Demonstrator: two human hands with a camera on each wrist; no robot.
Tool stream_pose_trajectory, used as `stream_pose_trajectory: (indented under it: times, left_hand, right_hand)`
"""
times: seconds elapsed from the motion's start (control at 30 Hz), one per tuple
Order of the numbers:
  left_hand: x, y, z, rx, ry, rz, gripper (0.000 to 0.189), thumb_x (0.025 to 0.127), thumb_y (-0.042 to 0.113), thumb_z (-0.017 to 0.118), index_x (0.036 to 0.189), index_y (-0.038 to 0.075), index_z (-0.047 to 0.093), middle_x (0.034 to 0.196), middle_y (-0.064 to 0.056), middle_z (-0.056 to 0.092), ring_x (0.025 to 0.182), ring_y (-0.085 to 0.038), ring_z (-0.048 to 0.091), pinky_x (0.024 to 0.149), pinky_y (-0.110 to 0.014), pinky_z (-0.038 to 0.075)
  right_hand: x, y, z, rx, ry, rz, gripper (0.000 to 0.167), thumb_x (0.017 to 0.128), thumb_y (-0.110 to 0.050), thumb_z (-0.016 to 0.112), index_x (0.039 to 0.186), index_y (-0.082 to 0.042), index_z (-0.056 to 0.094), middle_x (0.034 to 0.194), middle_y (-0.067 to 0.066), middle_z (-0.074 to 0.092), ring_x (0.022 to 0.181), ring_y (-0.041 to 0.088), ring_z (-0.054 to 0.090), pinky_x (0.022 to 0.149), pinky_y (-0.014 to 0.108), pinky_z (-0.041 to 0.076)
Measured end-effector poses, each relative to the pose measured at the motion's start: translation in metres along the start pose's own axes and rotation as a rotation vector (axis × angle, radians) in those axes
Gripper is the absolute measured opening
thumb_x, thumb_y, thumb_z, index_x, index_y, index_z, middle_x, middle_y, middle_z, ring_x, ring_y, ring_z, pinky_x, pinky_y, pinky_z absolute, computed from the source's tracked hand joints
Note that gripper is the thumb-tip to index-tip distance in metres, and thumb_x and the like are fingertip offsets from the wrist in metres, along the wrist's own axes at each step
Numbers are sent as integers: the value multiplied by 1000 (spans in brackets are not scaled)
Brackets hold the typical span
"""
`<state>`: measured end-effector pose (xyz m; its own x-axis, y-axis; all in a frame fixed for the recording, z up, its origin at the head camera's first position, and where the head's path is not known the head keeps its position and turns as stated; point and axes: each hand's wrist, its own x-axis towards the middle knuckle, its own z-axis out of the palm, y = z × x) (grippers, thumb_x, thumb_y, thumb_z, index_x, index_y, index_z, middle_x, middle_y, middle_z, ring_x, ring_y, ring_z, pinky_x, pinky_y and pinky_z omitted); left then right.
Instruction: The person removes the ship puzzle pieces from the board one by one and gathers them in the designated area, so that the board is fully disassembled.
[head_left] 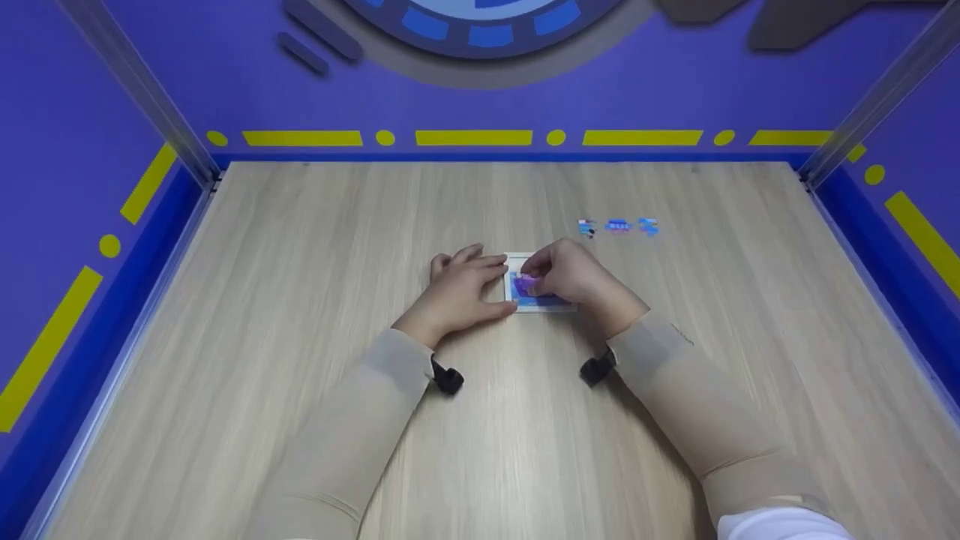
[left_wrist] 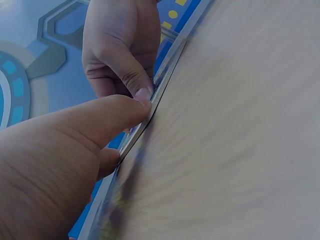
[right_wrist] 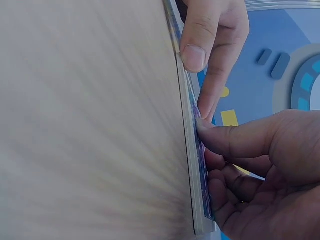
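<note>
Pinching a purple piece [head_left: 526, 286], the right hand [head_left: 574, 274] held it at the framed puzzle [head_left: 544, 308] on the tabletop [head_left: 525, 427]; the left hand [head_left: 466, 289], fingers spread, touched the frame's left side. A misaligned push risked bending the piece; a slack left hand, skidding the frame. Three loose pieces [head_left: 618, 226] lay beyond; no brand or writing was legible.

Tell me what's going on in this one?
A person is working on a small jigsaw puzzle on a wooden table. The left hand touches its left edge, while the right hand appears to pinch a purple piece at the picture. Three loose pieces lie beyond, towards the right.
</note>
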<state>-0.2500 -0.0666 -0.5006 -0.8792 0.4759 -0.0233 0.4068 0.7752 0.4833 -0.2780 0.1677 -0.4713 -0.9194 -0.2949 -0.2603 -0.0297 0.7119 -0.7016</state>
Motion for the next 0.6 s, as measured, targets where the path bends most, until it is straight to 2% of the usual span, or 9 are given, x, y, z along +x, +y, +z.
stream_pose_trajectory:
  times: [0.23,0.4,0.6]
  left_hand:
    - [0,0,0,3,16,-7,75,103,59,76,163,17,63,177,7,53,176,-30,28,133,-67,16]
    - [0,2,1,29,37,-26,62,108,53,72,160,19,66,175,9,55,175,-30,30,132,-68,18]
    - [0,4,2,17,44,-41,61,108,51,73,159,18,67,175,7,56,175,-31,31,132,-69,18]
  right_hand:
    - [0,-1,0,35,12,18,29,98,4,83,125,-4,85,118,11,81,105,23,67,97,38,57]
    - [-1,1,2,43,20,-24,27,97,5,83,123,-2,84,111,11,77,102,23,65,93,36,55]
    - [-1,5,1,29,17,-84,26,95,4,85,120,-2,83,106,10,76,98,22,65,89,33,54]
